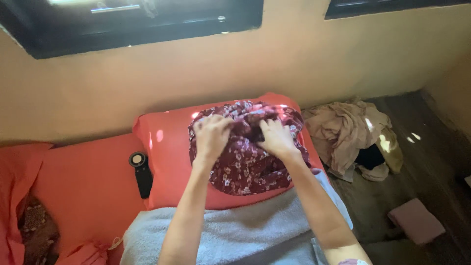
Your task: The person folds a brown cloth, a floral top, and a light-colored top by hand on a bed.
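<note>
2 hands, the left hand [212,133] and right hand [276,137], have fingers clamped on 1 crumpled maroon floral cloth [243,164]. It lies on 1 smooth coral pillow [167,147] above 1 fuzzy grey towel [245,230].

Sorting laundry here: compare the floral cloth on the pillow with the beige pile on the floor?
The floral cloth is dark maroon with white flowers; the beige pile is plain. The floral cloth lies on the coral pillow, gripped by the left hand and right hand; the beige pile lies untouched. Both are crumpled.
</note>
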